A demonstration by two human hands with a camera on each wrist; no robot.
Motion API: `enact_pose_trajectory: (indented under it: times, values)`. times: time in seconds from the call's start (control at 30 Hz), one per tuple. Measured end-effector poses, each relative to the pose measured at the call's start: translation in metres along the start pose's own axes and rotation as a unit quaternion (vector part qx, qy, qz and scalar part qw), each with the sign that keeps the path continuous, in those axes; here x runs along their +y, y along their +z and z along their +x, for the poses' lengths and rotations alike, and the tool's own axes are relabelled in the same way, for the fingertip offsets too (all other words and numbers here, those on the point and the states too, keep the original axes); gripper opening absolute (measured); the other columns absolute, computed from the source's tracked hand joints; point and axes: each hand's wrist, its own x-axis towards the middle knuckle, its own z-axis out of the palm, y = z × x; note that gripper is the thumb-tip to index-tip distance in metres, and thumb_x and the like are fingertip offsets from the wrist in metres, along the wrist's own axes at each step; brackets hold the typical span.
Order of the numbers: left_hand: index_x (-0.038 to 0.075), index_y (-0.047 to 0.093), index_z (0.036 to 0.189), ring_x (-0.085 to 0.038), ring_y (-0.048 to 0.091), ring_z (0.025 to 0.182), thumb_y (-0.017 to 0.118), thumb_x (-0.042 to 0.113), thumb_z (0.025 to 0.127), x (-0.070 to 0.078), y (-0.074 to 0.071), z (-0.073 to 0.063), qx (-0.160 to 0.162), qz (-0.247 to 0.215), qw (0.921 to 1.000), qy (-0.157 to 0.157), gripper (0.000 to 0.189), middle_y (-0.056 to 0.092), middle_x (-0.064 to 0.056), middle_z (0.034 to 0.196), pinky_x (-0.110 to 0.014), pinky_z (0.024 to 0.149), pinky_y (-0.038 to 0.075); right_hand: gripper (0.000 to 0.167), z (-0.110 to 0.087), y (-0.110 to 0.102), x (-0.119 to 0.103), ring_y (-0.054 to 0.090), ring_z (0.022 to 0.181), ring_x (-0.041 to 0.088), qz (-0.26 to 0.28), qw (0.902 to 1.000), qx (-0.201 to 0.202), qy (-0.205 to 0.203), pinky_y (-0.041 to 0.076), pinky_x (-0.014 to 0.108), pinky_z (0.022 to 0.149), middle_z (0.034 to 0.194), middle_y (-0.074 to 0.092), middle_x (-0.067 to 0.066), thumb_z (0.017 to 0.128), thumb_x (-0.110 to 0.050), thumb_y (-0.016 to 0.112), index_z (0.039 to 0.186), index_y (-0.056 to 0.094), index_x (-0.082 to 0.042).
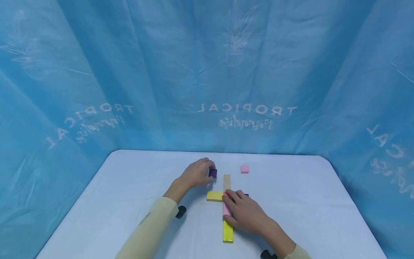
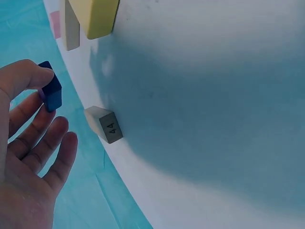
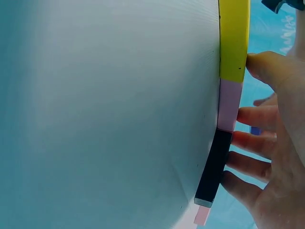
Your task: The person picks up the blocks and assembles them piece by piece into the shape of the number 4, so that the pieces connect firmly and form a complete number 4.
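Observation:
My left hand pinches a small dark purple block between thumb and fingers, above the far part of the table. In the left wrist view, a plain wooden block marked 44 stands below that hand. My right hand rests its fingertips on a cross-shaped layout of blocks. Its fingers lie along the pink block, with the thumb by the joint to the bright yellow block. A black block is under the other fingers in the right wrist view. Left of the pink block lies a pale yellow block.
A natural wood block extends from the layout toward the back. Beyond it sits a small pink block. The white table ends at a blue curtain along the back and sides.

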Motion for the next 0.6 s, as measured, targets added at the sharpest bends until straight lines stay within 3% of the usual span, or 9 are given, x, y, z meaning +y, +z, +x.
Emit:
enact_pose_trajectory:
  times: [0.6]
  values:
    - [0.019, 0.066, 0.110, -0.010, 0.055, 0.092, 0.077, 0.030, 0.079, -0.008, -0.005, -0.024, -0.018, -0.028, 0.9994, -0.010, 0.035, 0.058, 0.007, 0.102, -0.031, 0.083, 0.050, 0.070, 0.003, -0.004, -0.003, 0.041, 0.126, 0.024, -0.003, 1.0000, -0.003, 0.001, 0.042, 0.045, 0.100, 0.151, 0.036, 0.003, 0.090, -0.062, 0.050, 0.146, 0.043, -0.020]
